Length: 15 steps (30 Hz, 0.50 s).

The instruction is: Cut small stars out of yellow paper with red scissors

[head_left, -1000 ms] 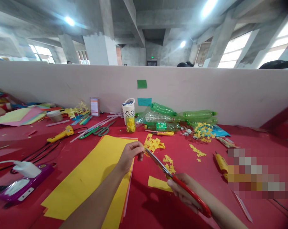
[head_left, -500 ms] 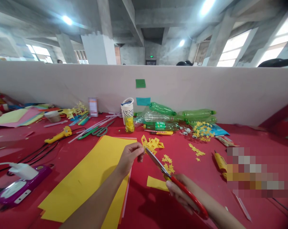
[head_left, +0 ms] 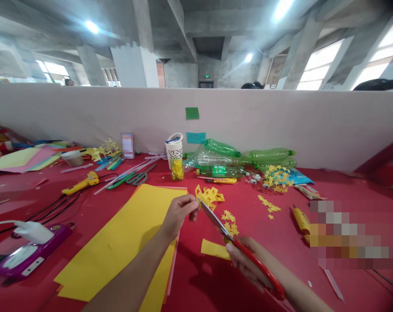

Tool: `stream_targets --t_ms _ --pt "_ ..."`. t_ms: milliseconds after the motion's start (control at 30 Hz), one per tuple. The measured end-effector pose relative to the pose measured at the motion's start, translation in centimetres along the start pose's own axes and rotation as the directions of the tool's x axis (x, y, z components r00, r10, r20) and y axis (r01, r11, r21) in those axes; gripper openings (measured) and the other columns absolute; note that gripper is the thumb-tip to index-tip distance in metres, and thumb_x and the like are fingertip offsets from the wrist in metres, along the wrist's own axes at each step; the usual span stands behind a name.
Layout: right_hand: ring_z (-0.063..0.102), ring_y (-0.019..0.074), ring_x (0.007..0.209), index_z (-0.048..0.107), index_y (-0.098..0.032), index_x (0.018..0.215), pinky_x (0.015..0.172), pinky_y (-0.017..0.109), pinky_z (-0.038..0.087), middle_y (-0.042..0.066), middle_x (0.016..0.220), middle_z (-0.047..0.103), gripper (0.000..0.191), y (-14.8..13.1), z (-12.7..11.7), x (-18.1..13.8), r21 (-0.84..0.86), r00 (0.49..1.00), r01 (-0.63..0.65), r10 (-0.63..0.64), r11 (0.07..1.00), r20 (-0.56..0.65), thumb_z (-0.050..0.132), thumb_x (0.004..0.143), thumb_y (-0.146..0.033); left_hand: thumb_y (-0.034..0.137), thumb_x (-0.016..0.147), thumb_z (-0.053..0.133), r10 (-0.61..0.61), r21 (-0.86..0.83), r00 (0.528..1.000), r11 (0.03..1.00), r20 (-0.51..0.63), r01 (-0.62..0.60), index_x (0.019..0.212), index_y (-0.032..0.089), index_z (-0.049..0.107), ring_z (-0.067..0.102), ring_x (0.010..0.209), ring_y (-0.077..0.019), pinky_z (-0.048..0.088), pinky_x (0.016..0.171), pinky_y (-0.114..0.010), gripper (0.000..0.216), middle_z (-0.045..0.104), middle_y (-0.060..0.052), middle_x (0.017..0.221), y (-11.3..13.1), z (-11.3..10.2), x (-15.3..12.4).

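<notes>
My right hand (head_left: 248,262) grips red-handled scissors (head_left: 238,249); their blades point up and left to my left hand's fingertips. My left hand (head_left: 178,212) is pinched over the red table (head_left: 281,242), fingers pressed together on something too small to make out, right at the blade tips. Under my left forearm lies a stack of yellow paper sheets (head_left: 118,242). Yellow cut-out scraps (head_left: 209,195) and small yellow stars (head_left: 229,221) lie just beyond the scissors. A yellow paper offcut (head_left: 214,249) lies below the blades.
Green plastic bottles (head_left: 248,158) and a patterned cup (head_left: 175,151) stand by the white partition. Green-handled scissors (head_left: 133,177), a yellow glue gun (head_left: 81,184), cables, a purple device (head_left: 27,255) at left. Another yellow glue gun (head_left: 301,219) and more stars (head_left: 276,177) at right.
Nearly nothing has changed: both hands hold their pose, with my left hand and the scissor tips only drifting slightly right.
</notes>
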State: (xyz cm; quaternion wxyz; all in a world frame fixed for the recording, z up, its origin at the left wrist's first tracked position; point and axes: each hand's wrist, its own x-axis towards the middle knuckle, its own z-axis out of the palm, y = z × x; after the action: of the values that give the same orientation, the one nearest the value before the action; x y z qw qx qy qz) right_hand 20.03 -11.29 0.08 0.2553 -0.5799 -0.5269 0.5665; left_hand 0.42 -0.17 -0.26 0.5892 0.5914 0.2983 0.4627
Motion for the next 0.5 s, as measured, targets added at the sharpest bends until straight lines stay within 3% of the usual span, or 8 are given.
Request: stream_targets --t_ms 167,333,400,500 --pt "0.031 0.0052 0.023 0.045 -0.02 0.064 0.024 0.015 0.02 -0.011 0.031 0.034 0.048 0.3 0.2 0.1 -0.033 0.999 -0.023 0.022 0.999 -0.031 0.047 0.075 -0.066 0.024 0.078 0.055 0.083 0.088 0.996 0.993 -0.024 -0.08 0.058 0.015 0.058 0.043 0.053 -0.0093 0.034 0.054 -0.023 0.022 0.046 0.002 0.054 0.4 0.0 0.1" --pt "0.028 0.0043 0.022 0.044 -0.02 0.063 0.025 0.015 0.019 -0.011 0.03 0.032 0.047 0.3 0.3 0.1 -0.017 1.0 0.007 -0.008 1.0 -0.026 0.046 0.077 -0.064 0.023 0.074 0.057 0.143 0.149 0.986 0.98 -0.081 -0.13 0.055 0.014 0.059 0.049 0.078 -0.0145 0.038 0.063 -0.024 0.021 0.057 -0.007 0.096 1.1 0.3 0.1" --pt "0.027 0.004 0.021 0.043 -0.02 0.062 0.025 0.015 0.018 -0.011 0.029 0.032 0.047 0.2 0.3 0.0 -0.012 1.0 0.017 -0.017 1.0 -0.024 0.047 0.076 -0.065 0.023 0.075 0.056 0.101 0.114 0.994 0.989 -0.051 -0.095 0.056 0.013 0.059 0.049 0.07 -0.0119 0.037 0.058 -0.024 0.021 0.056 -0.008 0.103 1.2 0.3 0.0" --pt "0.029 0.004 0.023 0.043 -0.02 0.064 0.027 0.015 0.02 -0.012 0.031 0.032 0.049 0.3 0.2 0.0 -0.007 1.0 0.016 -0.016 1.0 -0.012 0.048 0.074 -0.067 0.024 0.075 0.056 0.06 0.044 0.998 0.997 -0.022 -0.059 0.058 0.013 0.058 0.043 0.055 -0.0072 0.034 0.051 -0.022 0.021 0.057 -0.005 0.088 0.9 0.2 -0.1"
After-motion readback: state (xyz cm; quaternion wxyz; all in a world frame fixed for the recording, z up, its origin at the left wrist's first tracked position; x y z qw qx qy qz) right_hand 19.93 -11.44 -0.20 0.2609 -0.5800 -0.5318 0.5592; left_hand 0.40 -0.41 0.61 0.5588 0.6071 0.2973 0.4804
